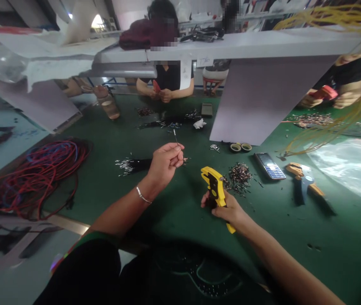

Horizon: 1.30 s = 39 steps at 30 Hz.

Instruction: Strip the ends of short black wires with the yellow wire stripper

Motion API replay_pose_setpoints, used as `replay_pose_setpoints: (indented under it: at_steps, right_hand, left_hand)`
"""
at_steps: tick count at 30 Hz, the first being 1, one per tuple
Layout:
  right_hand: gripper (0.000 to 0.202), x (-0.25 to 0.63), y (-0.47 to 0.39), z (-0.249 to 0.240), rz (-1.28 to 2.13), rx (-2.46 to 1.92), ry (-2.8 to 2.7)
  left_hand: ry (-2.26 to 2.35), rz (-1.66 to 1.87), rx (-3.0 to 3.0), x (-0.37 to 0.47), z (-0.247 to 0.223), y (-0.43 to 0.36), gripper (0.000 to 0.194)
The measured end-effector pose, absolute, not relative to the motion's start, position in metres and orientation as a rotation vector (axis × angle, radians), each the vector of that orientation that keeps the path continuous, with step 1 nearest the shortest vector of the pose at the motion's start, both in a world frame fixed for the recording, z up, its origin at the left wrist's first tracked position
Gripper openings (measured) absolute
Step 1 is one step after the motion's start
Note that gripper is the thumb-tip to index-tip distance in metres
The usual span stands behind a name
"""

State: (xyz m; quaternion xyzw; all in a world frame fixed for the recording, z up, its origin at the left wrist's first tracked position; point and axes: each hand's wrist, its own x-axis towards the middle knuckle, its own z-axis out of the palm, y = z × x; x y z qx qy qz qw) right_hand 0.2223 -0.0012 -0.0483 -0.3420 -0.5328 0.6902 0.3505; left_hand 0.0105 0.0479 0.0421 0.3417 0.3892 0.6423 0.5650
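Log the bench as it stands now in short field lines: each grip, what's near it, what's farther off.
Left grip: holding a thin dark wire, pale tip up
Right grip: around a yellow hand tool
Wire to tool: apart
Near left: black wire bundle, silvery ends
Near right: pile of small pieces
Farther right: phone, orange-and-blue tool
Far left: tangled red and blue wires

The wearer's left hand (165, 163) and right hand (227, 207) make two, alongside one raised wire (176, 139), one yellow tool (218, 187), one orange-and-blue tool (303, 183), two red tools (324, 92), one keypad phone (269, 165), two tape rolls (235, 151), one bottle (109, 108), one bracelet (142, 196) and one crumpled white scrap (199, 123).
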Motion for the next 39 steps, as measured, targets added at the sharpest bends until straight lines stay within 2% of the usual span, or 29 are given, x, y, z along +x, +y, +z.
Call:
replay_pose_setpoints:
  at_steps: [5,14,21,39]
  right_hand:
    - [0.034,0.221,-0.002,-0.05,1.76,-0.913,-1.398]
    - [0.024,0.236,0.012,-0.033,1.707,-0.854,-0.895]
    - [0.014,0.255,0.032,-0.037,1.876,-0.807,-0.546]
    - [0.016,0.254,0.029,-0.03,1.906,-0.751,-0.599]
  left_hand:
    - [0.945,1.506,0.781,0.01,0.042,0.049,0.008]
    - [0.945,1.485,0.8,0.009,0.035,0.051,0.006]
    - [0.94,1.474,0.815,0.008,0.031,0.053,0.005]
    - [0.949,1.455,0.796,0.012,0.03,0.052,0.004]
